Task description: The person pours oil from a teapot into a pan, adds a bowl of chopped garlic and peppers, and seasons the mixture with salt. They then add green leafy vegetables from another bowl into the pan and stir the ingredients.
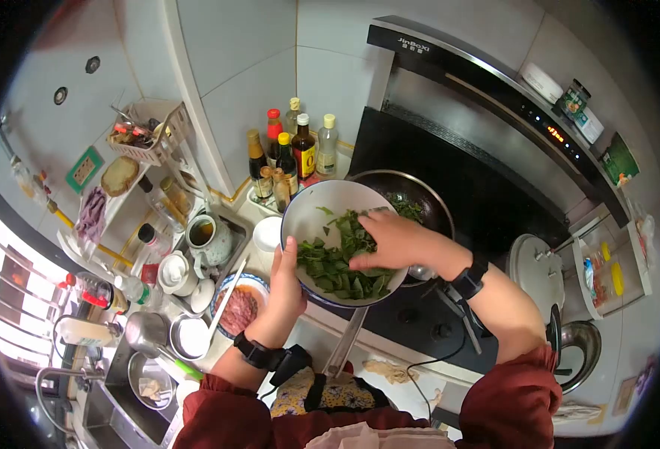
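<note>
A white bowl (304,217) with a dark blue rim is tilted over the front of the stove. My left hand (288,288) grips its left edge, thumb on the rim. Inside the bowl lie green leaves (337,273), and my right hand (393,241) reaches in from the right with its fingers closed on some of them. Behind and partly under the bowl is a dark wok (436,202) on the stove, with more green leaves (407,208) in it. The wok's handle (345,340) points toward me below the bowl.
Sauce bottles (304,150) stand behind the bowl. To the left are a plate of raw meat (238,308) with chopsticks (226,303) across it, a small white bowl (268,233) and a sink (120,396). A lidded pot (533,277) stands on the right, below the range hood (494,90).
</note>
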`<state>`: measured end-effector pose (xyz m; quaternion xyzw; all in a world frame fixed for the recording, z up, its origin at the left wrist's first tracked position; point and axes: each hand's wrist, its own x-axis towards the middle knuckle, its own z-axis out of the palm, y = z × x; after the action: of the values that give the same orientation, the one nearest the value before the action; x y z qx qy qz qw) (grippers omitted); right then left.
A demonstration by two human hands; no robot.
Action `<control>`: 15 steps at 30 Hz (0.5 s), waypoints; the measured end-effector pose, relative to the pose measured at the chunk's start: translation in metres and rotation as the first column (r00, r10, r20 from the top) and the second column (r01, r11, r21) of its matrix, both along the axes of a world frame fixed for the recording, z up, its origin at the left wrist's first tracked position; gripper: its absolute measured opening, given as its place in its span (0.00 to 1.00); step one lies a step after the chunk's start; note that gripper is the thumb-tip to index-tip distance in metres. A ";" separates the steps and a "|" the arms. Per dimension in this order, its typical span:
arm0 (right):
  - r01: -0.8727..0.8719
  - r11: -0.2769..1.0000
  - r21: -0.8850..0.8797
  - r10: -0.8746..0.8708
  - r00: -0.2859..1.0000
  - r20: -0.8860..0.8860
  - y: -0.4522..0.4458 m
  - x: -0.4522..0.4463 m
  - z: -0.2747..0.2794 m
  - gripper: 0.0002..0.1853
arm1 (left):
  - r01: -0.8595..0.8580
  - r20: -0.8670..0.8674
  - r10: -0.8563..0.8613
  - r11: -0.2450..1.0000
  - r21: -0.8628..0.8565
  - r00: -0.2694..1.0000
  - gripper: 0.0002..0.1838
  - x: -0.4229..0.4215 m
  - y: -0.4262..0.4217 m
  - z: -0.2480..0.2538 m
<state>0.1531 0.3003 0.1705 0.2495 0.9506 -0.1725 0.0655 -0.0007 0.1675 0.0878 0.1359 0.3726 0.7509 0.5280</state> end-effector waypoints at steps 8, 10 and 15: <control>0.060 0.995 0.083 -0.061 0.998 0.007 -0.033 -0.012 -0.025 0.45 | -0.074 0.008 0.074 0.997 -0.034 0.997 0.27 0.014 0.007 0.010; 0.054 0.995 0.085 -0.049 0.997 -0.059 -0.027 -0.010 -0.034 0.40 | -0.075 -0.009 0.075 0.997 -0.020 0.997 0.27 0.014 0.007 0.014; 0.062 0.998 0.015 -0.055 0.955 -0.293 -0.002 -0.012 -0.045 0.26 | -0.091 -0.066 0.091 0.996 0.000 0.994 0.28 0.005 0.009 0.010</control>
<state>0.1414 0.2984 0.1259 0.2503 0.9441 -0.1977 -0.0837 0.0047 0.1761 0.0976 0.1426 0.3969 0.7687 0.4808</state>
